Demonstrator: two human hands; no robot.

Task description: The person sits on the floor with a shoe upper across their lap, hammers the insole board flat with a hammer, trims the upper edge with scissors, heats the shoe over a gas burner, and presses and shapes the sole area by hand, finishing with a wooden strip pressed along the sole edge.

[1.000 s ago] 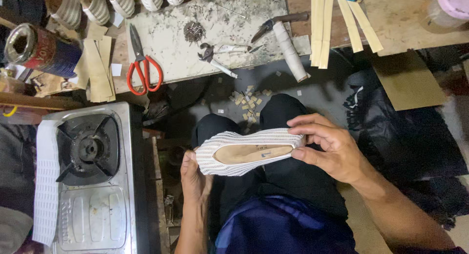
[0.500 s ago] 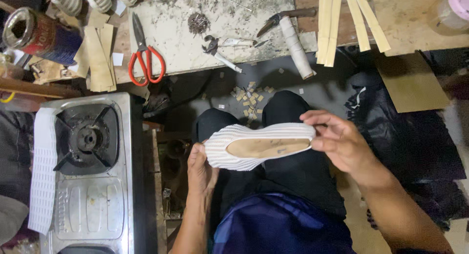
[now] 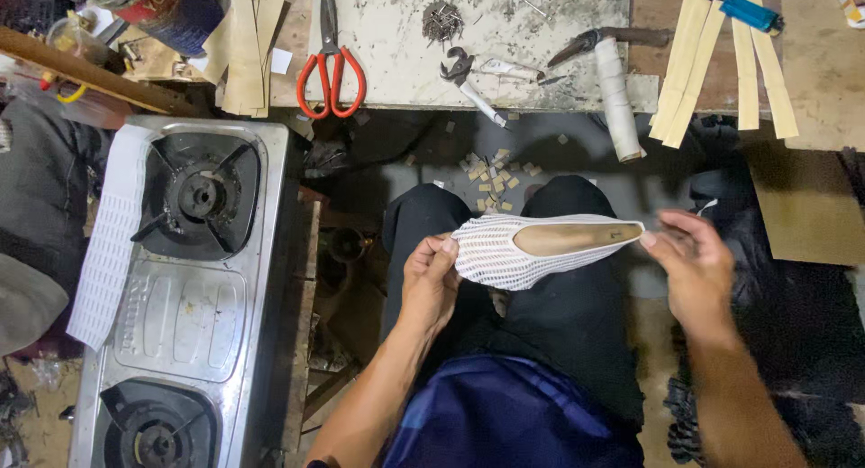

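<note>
The left hand (image 3: 431, 283) pinches the rounded end of a white mesh shoe (image 3: 532, 249), thumb on top and fingers curled beneath. The right hand (image 3: 692, 268) holds the pointed end with its fingertips, palm half open. The shoe lies sideways over the person's lap, its tan insole facing up. Beyond the shoe, on the pale surface (image 3: 396, 63), lie red-handled scissors (image 3: 331, 67), pincers (image 3: 468, 81), a heap of small nails (image 3: 441, 19) and a hammer with a white-wrapped handle (image 3: 614, 94). Left of the shoe stands a steel gas stove (image 3: 176, 288). Beyond the right hand lie tan strips (image 3: 712, 67).
</note>
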